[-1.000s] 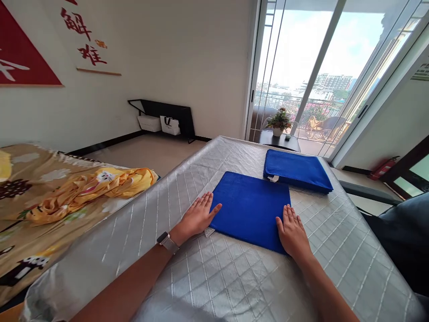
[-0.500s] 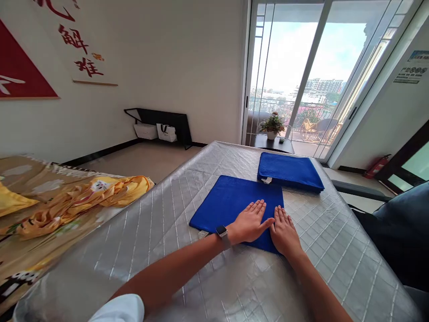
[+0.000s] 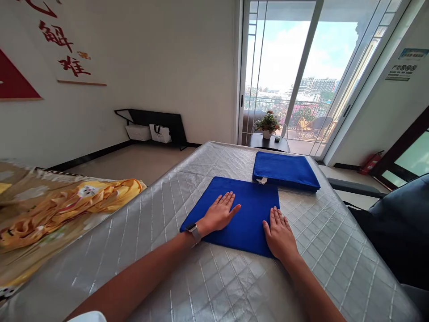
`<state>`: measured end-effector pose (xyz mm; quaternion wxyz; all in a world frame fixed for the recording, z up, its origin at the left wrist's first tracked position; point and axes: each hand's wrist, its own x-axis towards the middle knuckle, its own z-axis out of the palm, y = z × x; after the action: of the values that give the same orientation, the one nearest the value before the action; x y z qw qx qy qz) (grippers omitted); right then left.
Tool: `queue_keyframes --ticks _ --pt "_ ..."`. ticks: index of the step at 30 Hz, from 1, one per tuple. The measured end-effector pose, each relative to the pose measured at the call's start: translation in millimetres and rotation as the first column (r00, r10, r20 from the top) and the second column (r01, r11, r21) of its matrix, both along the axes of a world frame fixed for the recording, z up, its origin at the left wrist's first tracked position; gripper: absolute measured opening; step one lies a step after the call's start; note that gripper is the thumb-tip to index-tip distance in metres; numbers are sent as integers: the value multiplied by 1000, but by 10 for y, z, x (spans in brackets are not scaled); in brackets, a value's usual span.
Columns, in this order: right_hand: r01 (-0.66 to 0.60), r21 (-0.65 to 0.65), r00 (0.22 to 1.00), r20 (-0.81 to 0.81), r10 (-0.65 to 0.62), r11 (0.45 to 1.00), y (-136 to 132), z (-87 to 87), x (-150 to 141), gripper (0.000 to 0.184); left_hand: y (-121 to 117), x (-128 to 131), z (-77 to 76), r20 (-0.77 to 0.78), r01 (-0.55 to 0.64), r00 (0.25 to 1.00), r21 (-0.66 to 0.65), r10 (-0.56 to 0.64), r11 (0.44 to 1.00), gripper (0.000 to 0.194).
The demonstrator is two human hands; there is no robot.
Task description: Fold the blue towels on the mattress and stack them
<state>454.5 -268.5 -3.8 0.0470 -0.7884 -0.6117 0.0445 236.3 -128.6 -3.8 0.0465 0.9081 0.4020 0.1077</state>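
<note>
A flat blue cloth (image 3: 246,219), folded into a rectangle, lies on a silver quilted cover (image 3: 231,277). My left hand (image 3: 219,212) rests palm down on its left half, fingers stretched out. A watch (image 3: 193,230) is on that wrist. My right hand (image 3: 279,232) lies flat along the cloth's right edge, fingers straight. Neither hand grips anything. Just beyond, to the right, sits a thicker stack of folded blue cloth (image 3: 284,170) with a white tag (image 3: 262,180) at its near left corner.
To the left is a bed (image 3: 20,264) with a rumpled yellow cloth (image 3: 110,197). A dark padded seat (image 3: 402,228) stands close on the right. Behind the silver surface are a small table (image 3: 268,142) with a potted plant (image 3: 267,124) and a sliding glass door (image 3: 278,58).
My left hand has slid left across the blue cloth, away from my right hand. My right hand stays at the right edge. The view has shifted slightly to the right.
</note>
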Motion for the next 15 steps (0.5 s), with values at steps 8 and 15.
queue_keyframes --ticks 8,15 --pt "-16 24 1000 22 15 1000 3 -118 53 70 286 -680 -33 14 -172 985 -20 172 985 87" --pt "-19 95 1000 13 17 995 -9 -269 121 74 241 -670 -5 32 -171 985 -49 172 984 93"
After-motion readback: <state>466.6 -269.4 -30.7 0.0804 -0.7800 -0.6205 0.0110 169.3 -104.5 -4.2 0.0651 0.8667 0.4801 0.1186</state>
